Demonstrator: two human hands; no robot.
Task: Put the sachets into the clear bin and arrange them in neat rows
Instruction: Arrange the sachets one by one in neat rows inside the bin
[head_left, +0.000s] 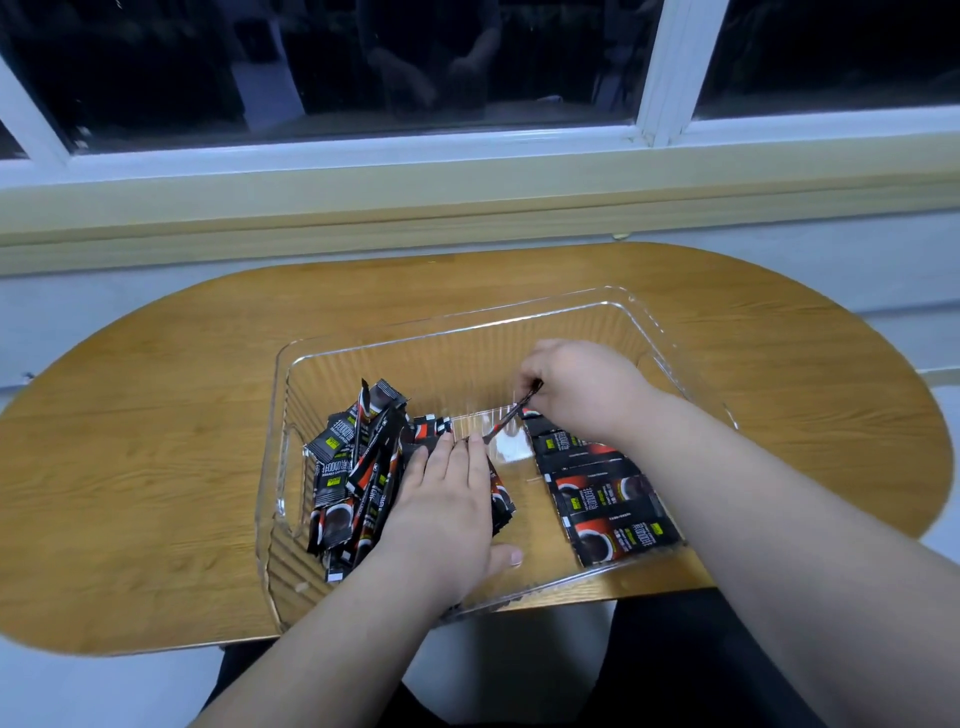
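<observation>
Both hands were down inside the clear bin (332, 347) on the wooden table (156, 415). The right hand (582, 389) pinched 1 thin sachet (511, 413) by its far end, the strip slanting down toward the left hand's fingertips. The left hand (447, 499) lay flat, fingers together, pressing on a loose heap of sachets (353, 467) at the bin's left. A tidy row of sachets (608, 499) lined the right side.

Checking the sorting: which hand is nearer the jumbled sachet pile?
Left. The left hand rests on the jumbled pile; the right hand is across the bin, pinching one sachet.
</observation>
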